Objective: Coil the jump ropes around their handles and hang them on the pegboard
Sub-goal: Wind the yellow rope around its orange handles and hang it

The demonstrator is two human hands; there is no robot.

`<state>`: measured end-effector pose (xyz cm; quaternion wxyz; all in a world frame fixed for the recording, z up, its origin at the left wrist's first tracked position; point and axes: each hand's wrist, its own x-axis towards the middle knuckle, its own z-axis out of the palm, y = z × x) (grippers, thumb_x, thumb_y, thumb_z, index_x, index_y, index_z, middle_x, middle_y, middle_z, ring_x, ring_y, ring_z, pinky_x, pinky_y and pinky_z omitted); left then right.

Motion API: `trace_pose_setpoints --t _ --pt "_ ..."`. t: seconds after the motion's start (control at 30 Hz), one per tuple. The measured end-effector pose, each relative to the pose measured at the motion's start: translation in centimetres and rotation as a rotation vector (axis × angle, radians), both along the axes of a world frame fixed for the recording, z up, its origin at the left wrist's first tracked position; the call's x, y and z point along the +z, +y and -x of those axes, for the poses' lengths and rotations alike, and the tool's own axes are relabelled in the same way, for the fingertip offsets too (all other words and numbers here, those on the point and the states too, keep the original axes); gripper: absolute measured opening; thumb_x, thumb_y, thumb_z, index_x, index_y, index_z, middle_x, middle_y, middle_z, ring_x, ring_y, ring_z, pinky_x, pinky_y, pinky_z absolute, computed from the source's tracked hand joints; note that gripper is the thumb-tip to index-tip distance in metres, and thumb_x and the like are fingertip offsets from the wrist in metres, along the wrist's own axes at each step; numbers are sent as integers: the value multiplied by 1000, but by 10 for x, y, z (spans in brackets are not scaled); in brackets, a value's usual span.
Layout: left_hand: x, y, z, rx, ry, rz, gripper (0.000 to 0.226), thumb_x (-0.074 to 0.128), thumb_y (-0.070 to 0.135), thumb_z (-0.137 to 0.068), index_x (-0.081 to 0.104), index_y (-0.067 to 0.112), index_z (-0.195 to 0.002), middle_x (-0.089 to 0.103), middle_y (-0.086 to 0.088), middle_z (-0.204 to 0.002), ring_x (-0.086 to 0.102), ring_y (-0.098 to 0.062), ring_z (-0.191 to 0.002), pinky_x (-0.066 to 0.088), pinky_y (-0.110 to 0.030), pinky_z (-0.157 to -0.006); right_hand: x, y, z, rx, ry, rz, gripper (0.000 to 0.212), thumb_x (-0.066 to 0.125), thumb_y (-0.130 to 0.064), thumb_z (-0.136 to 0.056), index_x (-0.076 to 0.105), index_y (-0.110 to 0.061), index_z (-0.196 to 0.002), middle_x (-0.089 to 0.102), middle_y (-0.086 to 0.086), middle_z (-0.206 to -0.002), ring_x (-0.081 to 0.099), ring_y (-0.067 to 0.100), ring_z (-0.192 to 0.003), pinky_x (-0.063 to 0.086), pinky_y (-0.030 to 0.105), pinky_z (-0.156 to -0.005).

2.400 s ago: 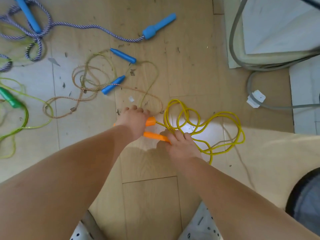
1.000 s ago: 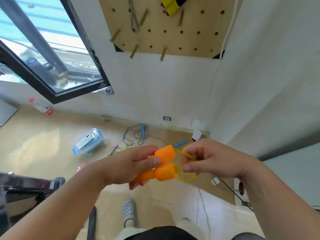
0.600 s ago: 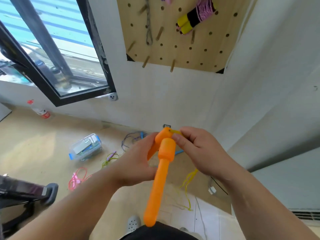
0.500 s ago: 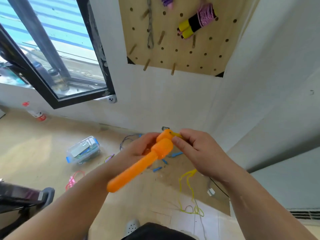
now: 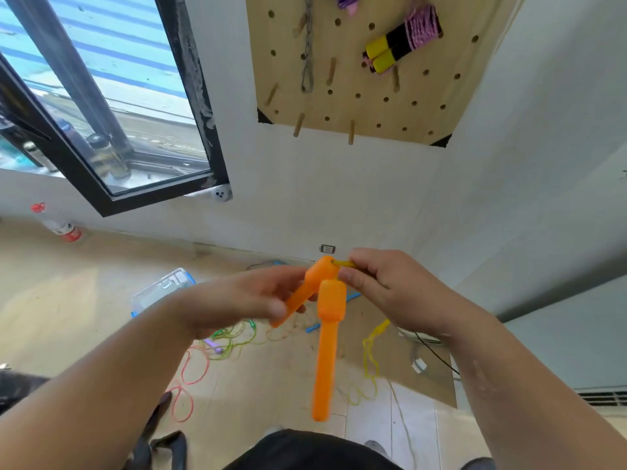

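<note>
My left hand (image 5: 244, 300) grips one orange handle (image 5: 298, 296) of a jump rope at chest height. The second orange handle (image 5: 325, 354) hangs straight down from its top end, right beside it. My right hand (image 5: 390, 293) pinches the yellow rope (image 5: 344, 264) where it leaves the handle tops; the rest of the yellow rope (image 5: 371, 354) trails down to the floor. The wooden pegboard (image 5: 369, 106) is on the wall above, with a coiled pink rope on yellow-and-black handles (image 5: 403, 45) hung on it.
Several other ropes lie on the wooden floor: green (image 5: 234, 337), red (image 5: 185, 385) and blue-handled (image 5: 314, 327). A clear plastic box (image 5: 163, 290) sits near the wall. A window (image 5: 101, 96) is at the left, a bottle (image 5: 61, 228) below it. A grey rope (image 5: 307, 45) hangs on the board.
I stood up from the floor with the orange handles and yellow rope. Since half a second ago the loose handle has swung from pointing lower left to hanging straight down.
</note>
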<state>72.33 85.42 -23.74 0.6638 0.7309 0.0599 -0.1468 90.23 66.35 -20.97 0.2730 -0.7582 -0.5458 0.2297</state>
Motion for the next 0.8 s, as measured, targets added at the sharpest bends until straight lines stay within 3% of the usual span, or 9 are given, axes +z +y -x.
trace_pose_setpoints --t 0.07,0.13,0.27,0.33,0.43,0.6,0.73,0.8 --pt "5 -18 -6 104 61 -438 90 86 62 -63 45 42 -141 61 15 -130 58 -8 -118 49 -44 -105 -3 12 11 -65 9 -60 36 50 -39 -103 49 -16 -75 43 -7 -63 40 9 -59 35 31 -59" --pt "2 -36 -12 366 7 -594 74 88 48 -67 49 41 -130 63 18 -114 60 -2 -103 54 -38 -91 -5 21 20 -126 16 -112 36 51 -39 -102 50 -15 -75 43 -7 -61 40 9 -58 33 29 -57" --pt "-19 -40 -14 647 -74 -355 24 78 22 -82 62 24 -101 70 -2 -90 66 -23 -84 56 -52 -80 -4 31 31 -131 61 -129 35 51 -41 -102 51 -21 -74 43 -10 -60 41 7 -58 31 23 -54" --pt "-20 -37 -12 674 -85 -242 15 76 18 -87 64 25 -94 70 1 -82 66 -24 -77 58 -46 -73 -4 33 34 -119 118 -125 37 49 -48 -100 56 -19 -77 46 -10 -62 42 8 -59 36 25 -56" --pt "-19 -38 -12 707 -60 10 13 70 15 -93 61 18 -84 55 5 -64 53 -17 -64 45 -25 -54 -7 35 37 -159 206 -136 37 43 -52 -97 64 -24 -83 54 -1 -67 53 16 -63 47 38 -63" --pt "-18 -31 -27 893 -69 625 17 67 10 -76 59 10 -91 42 -3 -64 40 -17 -54 38 -32 -56 -24 29 33 -176 150 -86 29 41 -43 -102 62 -32 -86 57 -1 -70 58 19 -67 50 44 -67" --pt "-9 -27 -49 1046 -119 761 14 55 4 -79 49 14 -72 34 -1 -61 33 -15 -48 32 -28 -51 -30 28 28 -145 44 -29 33 36 -45 -101 60 -25 -89 59 -8 -73 55 12 -74 47 41 -72" --pt "-5 -27 -55 1071 -134 791 10 51 7 -76 47 16 -73 34 -1 -59 32 -14 -47 31 -28 -51 -29 30 31 -146 -29 -49 37 32 -48 -99 61 -25 -93 61 -8 -79 55 12 -77 47 39 -71"
